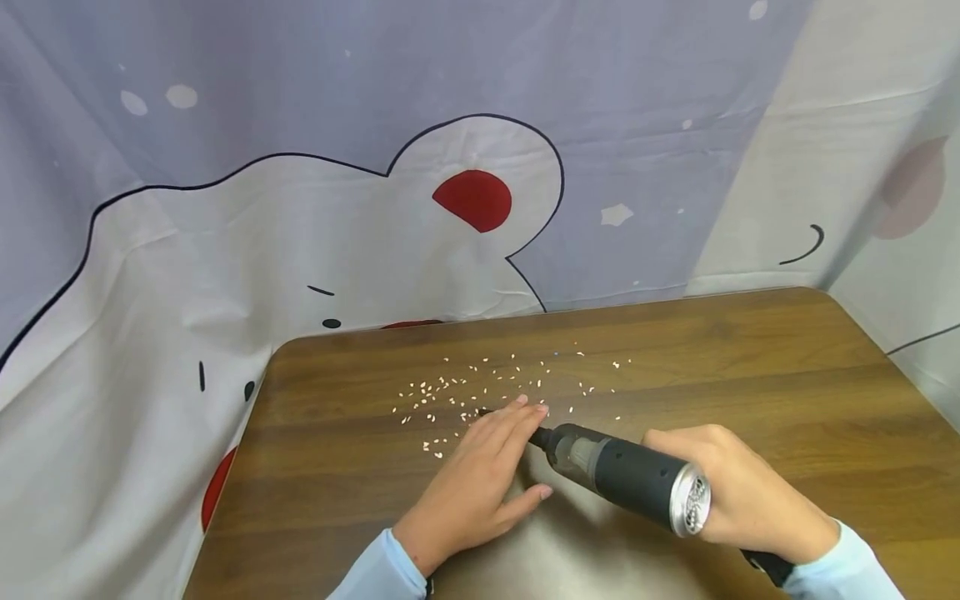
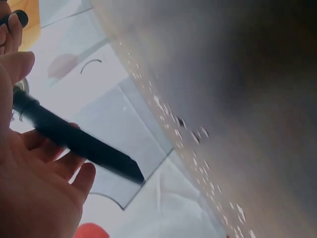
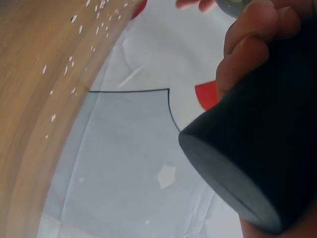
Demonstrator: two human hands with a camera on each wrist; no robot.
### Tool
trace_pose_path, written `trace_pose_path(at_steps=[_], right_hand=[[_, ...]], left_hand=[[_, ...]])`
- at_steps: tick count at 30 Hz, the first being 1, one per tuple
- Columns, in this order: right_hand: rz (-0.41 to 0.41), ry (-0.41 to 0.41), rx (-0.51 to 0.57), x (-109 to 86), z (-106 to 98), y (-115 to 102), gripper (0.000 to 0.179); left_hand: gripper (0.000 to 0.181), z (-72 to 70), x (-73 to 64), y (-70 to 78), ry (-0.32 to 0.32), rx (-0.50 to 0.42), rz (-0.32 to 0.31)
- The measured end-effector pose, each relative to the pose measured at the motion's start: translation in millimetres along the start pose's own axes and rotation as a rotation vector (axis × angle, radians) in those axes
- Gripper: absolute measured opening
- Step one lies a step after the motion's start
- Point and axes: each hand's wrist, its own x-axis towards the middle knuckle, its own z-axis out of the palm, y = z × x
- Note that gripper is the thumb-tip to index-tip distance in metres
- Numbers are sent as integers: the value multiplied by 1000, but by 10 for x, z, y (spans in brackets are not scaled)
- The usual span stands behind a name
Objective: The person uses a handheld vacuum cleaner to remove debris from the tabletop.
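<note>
My right hand (image 1: 750,492) grips a dark handheld vacuum cleaner (image 1: 626,475) with a clear section and a silver end. In the right wrist view its fingers curl round the thick black handle (image 3: 257,134). The vacuum points left and away from me, low over the tabletop. My left hand (image 1: 472,492) lies over the narrow nozzle (image 2: 84,144), fingers extended and thumb held apart. The nozzle passes across those fingers in the left wrist view, its tip showing beyond them. Small white grains (image 1: 426,392) are scattered over the wood around and beyond the nozzle tip.
The brown wooden table (image 1: 750,358) has rounded far corners. A printed curtain (image 1: 337,242) hangs directly behind its far edge and along the left side. Bright glare lies on the near part of the tabletop, below the vacuum.
</note>
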Motion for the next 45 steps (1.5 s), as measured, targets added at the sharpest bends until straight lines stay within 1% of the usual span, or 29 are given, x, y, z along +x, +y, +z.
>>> trace_pose_path(at_steps=[2, 5, 9, 12, 14, 20, 27, 31, 33, 38, 45], right_hand=[[-24, -3, -10, 20, 15, -44, 51], [-54, -11, -33, 45, 34, -107, 49], [-72, -24, -50, 62, 45, -164, 45], [-80, -41, -58, 66, 34, -183, 44], [-85, -57, -62, 62, 20, -186, 44], [-96, -125, -25, 34, -17, -177, 48], [-76, -187, -13, -5, -34, -179, 48], [-75, -197, -19, -12, -6, -158, 46], [-88, -196, -1, -15, 13, -136, 46], [-106, -204, 31, -23, 75, -84, 46], [-46, -233, 8, -29, 134, -80, 44]], left_hand=[[82, 21, 27, 37, 12, -17, 18], [71, 40, 52, 90, 28, -60, 34], [47, 49, 59, 144, 50, -138, 30], [36, 51, 47, 181, 49, -176, 23], [35, 61, 33, 206, 34, -183, 22], [36, 111, -22, 304, -5, -153, 27], [28, 152, -111, 415, -38, -184, 0], [26, 166, -133, 419, -30, -173, -15], [24, 167, -144, 415, -34, -183, -24], [23, 163, -171, 397, -66, -210, -61], [22, 157, -189, 362, -93, -227, -95]])
